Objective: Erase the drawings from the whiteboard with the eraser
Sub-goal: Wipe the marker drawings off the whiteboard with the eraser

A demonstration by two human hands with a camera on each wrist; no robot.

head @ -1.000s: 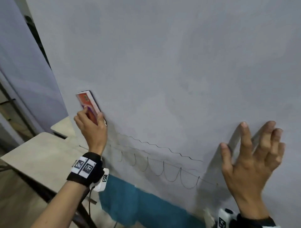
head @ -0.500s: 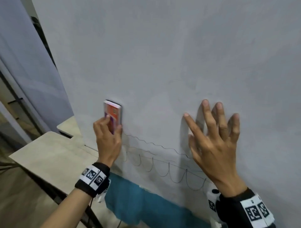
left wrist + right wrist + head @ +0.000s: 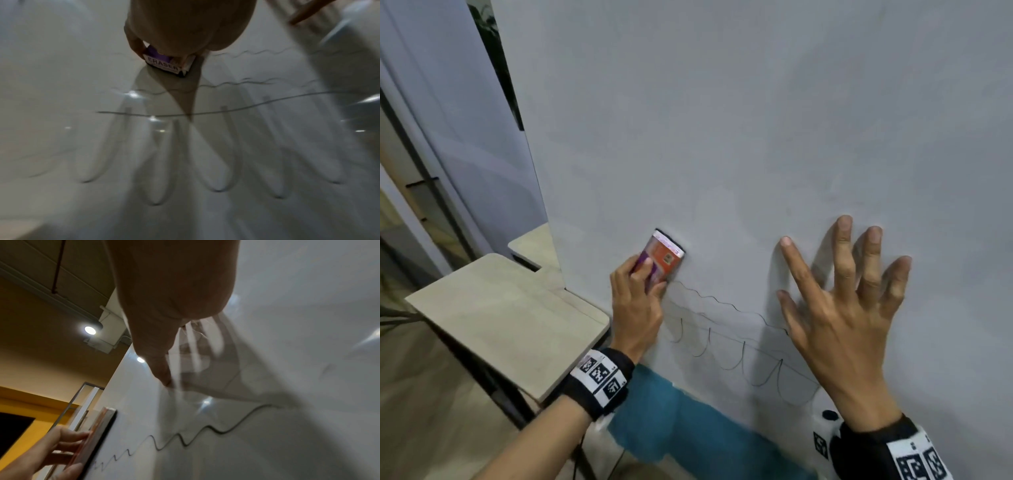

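Now my eraser [image 3: 663,255] lies flat on the whiteboard [image 3: 756,137], just above the left end of the wavy line [image 3: 719,301]; a second ago it sat further left, so I judge I'm closing in on the drawings. My left hand [image 3: 637,301] grips it, while my right hand [image 3: 849,308], fingers spread, has slid in against the board. I count one wavy line, one row of scallops [image 3: 736,359], one eraser, two counters [image 3: 510,318].
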